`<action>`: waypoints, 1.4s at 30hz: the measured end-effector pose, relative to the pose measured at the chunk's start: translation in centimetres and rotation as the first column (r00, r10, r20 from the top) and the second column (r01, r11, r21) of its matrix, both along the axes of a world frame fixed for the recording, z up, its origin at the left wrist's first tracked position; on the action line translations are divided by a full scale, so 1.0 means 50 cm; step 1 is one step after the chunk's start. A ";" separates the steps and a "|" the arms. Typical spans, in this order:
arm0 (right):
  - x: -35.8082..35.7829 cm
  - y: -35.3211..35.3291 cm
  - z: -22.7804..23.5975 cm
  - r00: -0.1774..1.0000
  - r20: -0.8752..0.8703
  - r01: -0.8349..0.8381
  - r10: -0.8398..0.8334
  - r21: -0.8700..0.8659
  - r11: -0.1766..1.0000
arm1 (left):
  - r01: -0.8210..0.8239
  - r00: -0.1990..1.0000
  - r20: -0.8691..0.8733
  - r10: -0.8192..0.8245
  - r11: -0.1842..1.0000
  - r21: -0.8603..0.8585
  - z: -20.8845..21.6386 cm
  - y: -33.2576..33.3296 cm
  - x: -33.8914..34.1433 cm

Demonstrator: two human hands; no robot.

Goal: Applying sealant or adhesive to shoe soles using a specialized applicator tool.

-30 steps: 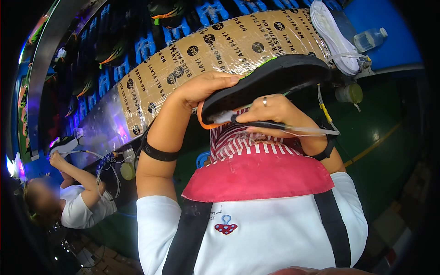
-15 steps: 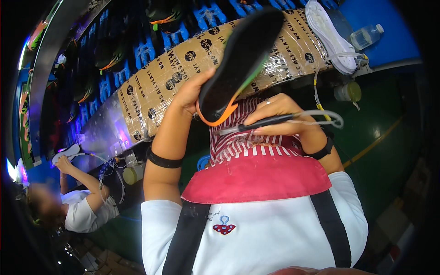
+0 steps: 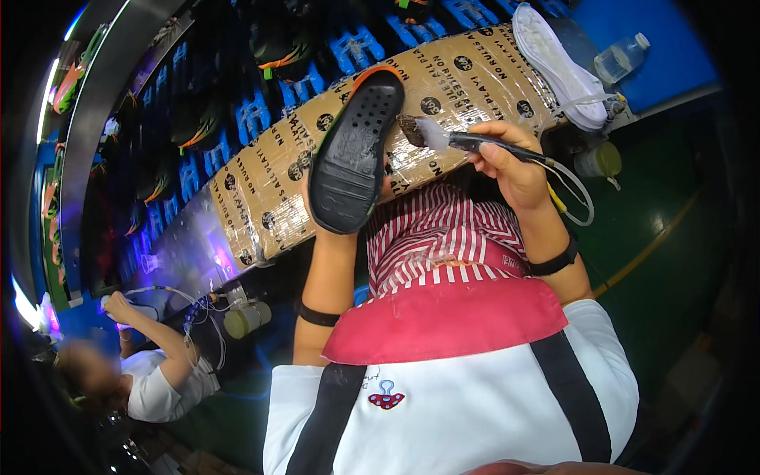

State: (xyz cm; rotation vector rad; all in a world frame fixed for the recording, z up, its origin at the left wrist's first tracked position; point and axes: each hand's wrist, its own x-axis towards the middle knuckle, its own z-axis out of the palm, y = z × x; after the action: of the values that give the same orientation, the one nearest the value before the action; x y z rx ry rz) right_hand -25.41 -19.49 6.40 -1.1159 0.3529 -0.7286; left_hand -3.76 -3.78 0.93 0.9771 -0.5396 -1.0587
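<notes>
A black shoe sole [image 3: 360, 142] with an orange and green rim is held up over the bench, one end pointing away from me. Its face shows several round holes and some shiny, wet-looking patches. My left hand [image 3: 387, 187] grips the sole from behind, so most of its fingers are hidden. In my right hand [image 3: 511, 162] is a brush [image 3: 431, 133] with a black handle, a pale collar and dark bristles. A thin clear tube runs from its rear end. The bristles are just right of the sole, apparently apart from it.
Cardboard under clear film [image 3: 269, 190] covers the bench. A white sole [image 3: 558, 67] and a clear bottle [image 3: 621, 59] lie at the far right, above a hanging jar [image 3: 598, 161]. Blue racks [image 3: 352, 51] holding dark shoes run behind. A co-worker [image 3: 162, 356] sits at left.
My left hand has turned the sole over, showing its holed face, and swung it left. The brush has risen from near my apron to beside the sole.
</notes>
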 end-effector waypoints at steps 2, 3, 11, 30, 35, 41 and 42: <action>0.005 -0.002 -0.009 0.998 -0.024 0.052 -0.051 0.017 0.999 | -0.046 0.821 -0.564 -0.083 0.977 -0.210 -0.002 0.004 -0.035; 0.006 -0.001 -0.007 0.998 -0.020 0.067 -0.067 0.013 0.998 | -0.030 0.822 -0.560 -0.098 0.976 -0.215 0.001 0.005 -0.051; 0.049 0.016 0.026 0.966 -0.144 0.197 -0.217 -0.139 0.970 | 0.068 0.697 -0.699 -0.157 0.986 -0.154 -0.011 -0.009 -0.111; 0.114 0.036 0.028 0.892 0.085 0.313 -0.443 -0.823 0.473 | -0.115 0.750 -0.659 -0.057 0.970 -0.216 0.019 0.059 -0.153; 0.084 0.021 0.062 0.837 -0.017 0.330 -0.547 -0.782 0.530 | -0.060 0.775 -0.629 -0.057 0.985 -0.163 -0.053 0.014 -0.168; 0.106 0.030 0.043 0.899 -0.077 0.088 -0.432 -0.933 0.348 | -0.157 0.818 -0.575 -0.031 0.949 -0.274 0.025 0.052 -0.149; 0.104 0.029 0.044 0.930 -0.097 0.046 -0.355 -0.927 0.373 | -0.159 0.820 -0.571 -0.031 0.947 -0.280 0.040 0.059 -0.146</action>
State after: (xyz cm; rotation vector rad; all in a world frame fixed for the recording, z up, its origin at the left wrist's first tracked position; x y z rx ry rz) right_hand -20.18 -18.02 8.59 -2.3263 0.3247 -1.0303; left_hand -11.05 -0.82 2.91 0.3528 -0.1631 -1.0976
